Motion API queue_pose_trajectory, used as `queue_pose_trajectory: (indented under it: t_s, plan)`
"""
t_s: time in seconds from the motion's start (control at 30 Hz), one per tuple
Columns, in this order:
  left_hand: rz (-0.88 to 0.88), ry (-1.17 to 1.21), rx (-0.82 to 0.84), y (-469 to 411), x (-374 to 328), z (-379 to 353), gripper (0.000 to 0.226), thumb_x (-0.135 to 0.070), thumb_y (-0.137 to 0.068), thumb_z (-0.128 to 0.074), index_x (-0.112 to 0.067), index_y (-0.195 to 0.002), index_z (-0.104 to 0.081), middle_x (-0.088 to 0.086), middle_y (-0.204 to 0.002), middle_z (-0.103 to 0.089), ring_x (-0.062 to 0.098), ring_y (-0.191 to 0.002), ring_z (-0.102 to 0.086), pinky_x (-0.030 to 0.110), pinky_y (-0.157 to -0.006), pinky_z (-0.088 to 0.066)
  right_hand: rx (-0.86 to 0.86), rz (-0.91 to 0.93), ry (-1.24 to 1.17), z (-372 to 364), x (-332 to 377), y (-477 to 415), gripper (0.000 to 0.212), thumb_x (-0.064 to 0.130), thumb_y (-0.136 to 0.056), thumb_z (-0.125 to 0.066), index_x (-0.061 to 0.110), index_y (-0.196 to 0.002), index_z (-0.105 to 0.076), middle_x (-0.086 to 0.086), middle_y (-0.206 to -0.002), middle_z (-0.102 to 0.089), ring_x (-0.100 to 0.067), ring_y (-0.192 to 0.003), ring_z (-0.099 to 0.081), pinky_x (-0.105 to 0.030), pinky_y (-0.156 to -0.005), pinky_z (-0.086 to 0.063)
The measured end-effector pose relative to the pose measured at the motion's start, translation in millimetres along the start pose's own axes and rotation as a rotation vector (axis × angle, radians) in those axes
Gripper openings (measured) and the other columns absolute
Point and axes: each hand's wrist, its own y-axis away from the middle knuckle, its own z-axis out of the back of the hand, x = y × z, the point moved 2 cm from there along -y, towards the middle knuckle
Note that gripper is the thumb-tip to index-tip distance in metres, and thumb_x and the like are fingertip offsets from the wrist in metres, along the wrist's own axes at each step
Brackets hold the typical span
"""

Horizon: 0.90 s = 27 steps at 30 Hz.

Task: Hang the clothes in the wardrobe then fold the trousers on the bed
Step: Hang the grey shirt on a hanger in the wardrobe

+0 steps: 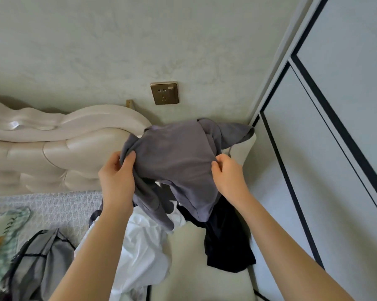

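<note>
Grey garment point(172, 161) being held up in both grips, near the wardrobe point(335, 148).
Left edge is being pinched by the left grip point(118, 177), right edge by the right grip point(228, 177), fingers and thumbs being kept closed on the cloth; garment is being held above a white garment point(144, 246) and a black garment point(226, 235), by the headboard point(52, 153).

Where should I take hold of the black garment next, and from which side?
Probably set the grip on its lower end: the black garment lies spread and uncovered there on the cream surface, while its upper part is hidden behind the grey top held by the left hand and right hand. Come from above on the wardrobe side, clear of the white clothes.
</note>
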Motion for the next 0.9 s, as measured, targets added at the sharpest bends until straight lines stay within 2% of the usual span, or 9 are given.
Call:
queue_pose_trajectory:
  t_s: [0.07, 0.13, 0.3, 0.4, 0.5, 0.6, 0.73, 0.83, 0.9]
  plan:
    - [-0.057, -0.007, 0.032, 18, -8, 7, 0.014, -0.019, -0.097, -0.057, -0.020, -0.090, -0.069, -0.010, -0.077, -0.067, 0.008, -0.079, -0.060, 0.023, -0.074, -0.049, 0.014, 0.012, 0.019, -2, 1, 19, 0.019, 0.019, -0.099, -0.046, 0.006, -0.087, -0.052, -0.009, -0.070, -0.056, -0.023, -0.061, -0.051, -0.046, -0.065, -0.047]
    - [-0.102, -0.009, 0.084, 37, -13, 15, 0.017, -0.017, -0.097, -0.058, -0.021, -0.100, -0.074, -0.008, -0.089, -0.073, 0.007, -0.089, -0.065, 0.028, -0.086, -0.053, 0.016, 0.030, 0.041, -4, 1, 41, 0.019, 0.018, -0.098, -0.048, 0.004, -0.086, -0.053, -0.014, -0.074, -0.058, -0.029, -0.067, -0.054, -0.044, -0.066, -0.046]
    - [-0.197, -0.011, 0.177, 83, -21, 38, 0.021, -0.016, -0.096, -0.061, -0.021, -0.111, -0.074, -0.008, -0.103, -0.075, 0.008, -0.105, -0.067, 0.037, -0.099, -0.051, -0.051, 0.024, 0.071, -7, -1, 103, 0.018, 0.017, -0.098, -0.048, 0.008, -0.083, -0.052, -0.004, -0.068, -0.054, -0.015, -0.061, -0.049, -0.021, -0.055, -0.036]
    - [-0.258, 0.013, 0.277, 118, -24, 48, 0.022, -0.013, -0.096, -0.062, -0.025, -0.107, -0.075, -0.012, -0.103, -0.074, 0.002, -0.104, -0.066, 0.029, -0.097, -0.052, -0.135, 0.025, 0.045, -7, 1, 144, 0.016, 0.017, -0.097, -0.049, 0.012, -0.099, -0.064, 0.000, -0.091, -0.065, -0.011, -0.080, -0.056, -0.020, -0.069, -0.040]
    - [-0.375, -0.062, 0.441, 154, -20, 53, 0.031, -0.006, -0.094, -0.062, -0.034, -0.098, -0.071, -0.023, -0.089, -0.073, -0.007, -0.089, -0.065, 0.009, -0.079, -0.048, -0.184, -0.062, -0.211, 2, 15, 182, 0.026, 0.025, -0.100, -0.048, 0.011, -0.112, -0.067, 0.002, -0.106, -0.069, -0.009, -0.098, -0.062, -0.024, -0.087, -0.048]
    - [-0.514, -0.161, 0.633, 191, -5, 60, 0.032, -0.003, -0.093, -0.063, -0.033, -0.103, -0.071, -0.010, -0.096, -0.071, 0.001, -0.093, -0.064, 0.013, -0.084, -0.047, -0.083, -0.310, -0.659, 7, 28, 226, 0.043, 0.039, -0.102, -0.040, 0.010, -0.105, -0.071, -0.007, -0.098, -0.074, -0.018, -0.097, -0.068, -0.041, -0.095, -0.053]
    - [-0.722, -0.245, 0.818, 230, 13, 63, 0.029, -0.003, -0.087, -0.063, -0.021, -0.106, -0.074, -0.010, -0.102, -0.067, 0.000, -0.098, -0.062, 0.014, -0.087, -0.047, 0.109, -0.507, -0.965, 12, 24, 279, 0.048, 0.054, -0.097, -0.044, 0.015, -0.112, -0.069, -0.015, -0.100, -0.073, -0.033, -0.098, -0.069, -0.049, -0.089, -0.055]
    - [-0.838, -0.274, 0.930, 258, 22, 64, 0.021, -0.020, -0.087, -0.066, -0.016, -0.104, -0.077, -0.008, -0.102, -0.071, 0.007, -0.097, -0.065, 0.025, -0.085, -0.052, -0.064, -0.446, -1.007, 23, 12, 310, 0.024, 0.024, -0.096, -0.057, 0.006, -0.089, -0.071, -0.011, -0.077, -0.070, -0.028, -0.077, -0.068, -0.035, -0.068, -0.055]
    - [-0.842, -0.289, 1.006, 279, 26, 66, 0.028, -0.037, -0.082, -0.068, -0.020, -0.103, -0.077, -0.011, -0.098, -0.072, 0.007, -0.094, -0.065, 0.025, -0.085, -0.052, -0.225, -0.411, -1.009, 34, -3, 337, 0.019, 0.010, -0.096, -0.056, 0.002, -0.084, -0.069, -0.009, -0.069, -0.068, -0.021, -0.067, -0.066, -0.028, -0.059, -0.053]
